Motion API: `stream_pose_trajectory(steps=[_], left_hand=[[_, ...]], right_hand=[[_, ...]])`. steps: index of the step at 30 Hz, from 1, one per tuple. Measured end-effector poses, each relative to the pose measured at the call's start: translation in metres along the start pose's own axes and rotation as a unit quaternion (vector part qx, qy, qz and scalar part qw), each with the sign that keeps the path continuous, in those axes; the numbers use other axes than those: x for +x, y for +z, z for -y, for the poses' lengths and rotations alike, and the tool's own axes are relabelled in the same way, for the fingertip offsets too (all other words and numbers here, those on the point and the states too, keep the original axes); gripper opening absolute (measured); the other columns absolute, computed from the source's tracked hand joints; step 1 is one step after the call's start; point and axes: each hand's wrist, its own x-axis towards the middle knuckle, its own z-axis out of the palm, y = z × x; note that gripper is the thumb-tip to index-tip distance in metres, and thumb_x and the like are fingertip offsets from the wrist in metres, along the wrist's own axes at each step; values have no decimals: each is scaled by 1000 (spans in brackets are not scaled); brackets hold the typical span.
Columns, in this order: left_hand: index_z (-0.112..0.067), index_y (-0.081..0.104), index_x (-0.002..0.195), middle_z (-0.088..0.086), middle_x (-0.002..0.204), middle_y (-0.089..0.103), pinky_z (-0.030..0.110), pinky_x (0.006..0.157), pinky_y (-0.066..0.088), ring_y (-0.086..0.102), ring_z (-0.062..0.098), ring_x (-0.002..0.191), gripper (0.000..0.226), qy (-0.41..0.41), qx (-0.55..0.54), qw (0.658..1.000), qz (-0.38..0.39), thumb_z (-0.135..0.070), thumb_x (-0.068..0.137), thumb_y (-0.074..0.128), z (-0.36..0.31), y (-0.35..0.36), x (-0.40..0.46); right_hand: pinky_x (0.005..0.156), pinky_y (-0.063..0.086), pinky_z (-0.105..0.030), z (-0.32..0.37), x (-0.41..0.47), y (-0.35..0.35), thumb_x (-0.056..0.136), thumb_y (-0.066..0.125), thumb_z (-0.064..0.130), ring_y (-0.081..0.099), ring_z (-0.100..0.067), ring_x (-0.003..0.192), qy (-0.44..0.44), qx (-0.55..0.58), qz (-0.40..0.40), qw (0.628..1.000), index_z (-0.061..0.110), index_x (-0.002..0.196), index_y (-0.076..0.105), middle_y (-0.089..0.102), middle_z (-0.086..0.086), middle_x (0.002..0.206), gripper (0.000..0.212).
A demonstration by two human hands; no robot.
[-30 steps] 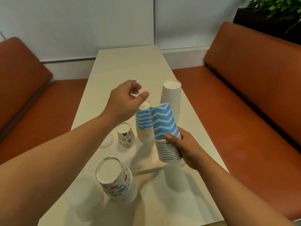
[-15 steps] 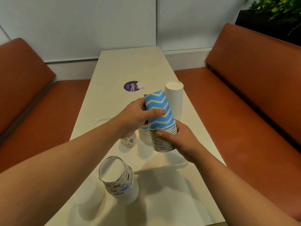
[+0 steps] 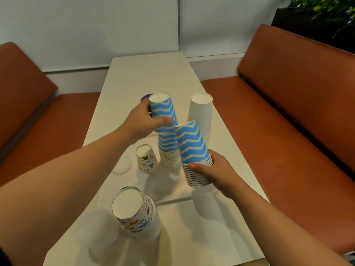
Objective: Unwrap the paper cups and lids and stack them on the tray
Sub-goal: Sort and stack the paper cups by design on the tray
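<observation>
Half a second ago both hands were on one blue zigzag stack. Now the left hand (image 3: 143, 123) has gone up and away with one blue zigzag cup (image 3: 163, 114). Its fingers and thumb are curled round that cup, which is upside down and a little blurry. The cup is right over the standing blue stack (image 3: 169, 148) in the middle of the table (image 3: 146, 73). I cannot tell if the cup touches that stack yet.

The right hand (image 3: 215, 173) grips the other blue zigzag stack (image 3: 194, 154) near its bottom rims, with its thumb in front. This stack is upside down too and leans to the left. It is off the table, just beside the standing blue stack and closer to the right edge.

A tall white stack (image 3: 200, 114) stands behind them, near the right edge of the table. A small cup with little pictures (image 3: 146, 159) sits upside down just left of the standing blue stack. A bigger stack with little pictures (image 3: 134, 214) stands closer to the near edge, on top of something clear and see-through. A purple sticker (image 3: 145, 97) peeks out behind the left hand.

Orange-brown benches (image 3: 288, 112) are on both sides of the table. Green plants (image 3: 322, 10) are in the far right corner.
</observation>
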Motion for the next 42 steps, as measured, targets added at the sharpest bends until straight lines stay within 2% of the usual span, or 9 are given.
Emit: stream_pose_trajectory(steps=[7,10,12,14,19,23,30,40,42], left_hand=[[-22,46,134,-8,128,60,41,102,48,58,13,117,102,-86,166,972,141,-56,48,88,32,5,1],[-20,46,136,-11,130,52,25,102,38,48,4,121,89,0,131,991,27,-56,64,84,6,-4,-9],[-22,56,119,-15,111,61,17,91,44,56,-5,101,57,146,94,980,-93,-51,73,76,-15,-7,-25],[-23,59,105,-11,95,66,23,82,51,61,0,85,42,212,57,971,-96,-47,73,73,-29,-5,-40],[-22,55,120,4,114,69,40,89,56,68,19,104,81,-3,-59,994,90,-45,50,87,-41,16,-52],[-15,61,112,4,106,74,36,83,57,72,22,98,54,-31,-111,983,143,-25,64,84,-45,25,-60],[-6,57,120,12,111,71,36,80,59,71,27,99,56,-32,-151,982,109,-23,70,77,-42,28,-60],[-4,58,112,7,100,72,33,72,57,71,23,94,37,37,-216,976,17,-8,79,74,-56,11,-31],[0,55,117,11,106,69,38,78,58,70,26,98,49,74,-196,978,-26,-14,76,79,-59,-3,-16]], right_hand=[[90,57,-39,4,2,-2,50,82,54,71,-18,95,-6,2,2,1000,22,108,68,76,2,102,68],[93,56,-44,6,3,-2,51,82,54,71,-19,98,-6,8,9,1000,22,110,67,75,2,104,69],[94,56,-45,11,4,0,51,81,56,71,-19,98,-10,9,11,1000,23,110,67,75,2,104,69],[94,55,-46,17,6,4,54,81,54,70,-21,99,-20,17,20,999,21,114,66,75,0,106,70],[94,55,-44,31,9,13,61,79,46,70,-26,103,-47,40,58,996,18,117,66,74,-5,111,64],[96,54,-49,33,9,15,61,82,43,69,-27,103,-46,27,75,996,21,114,67,73,-6,110,60],[85,58,-32,33,7,13,59,81,55,71,-9,92,-57,-66,30,996,31,110,67,75,11,101,57],[89,57,-43,5,6,2,48,83,60,71,-9,92,-12,-89,-17,996,30,105,67,74,11,99,67],[88,58,-42,-2,5,0,46,83,62,71,-9,89,3,-94,-21,995,29,105,67,74,10,97,70]])
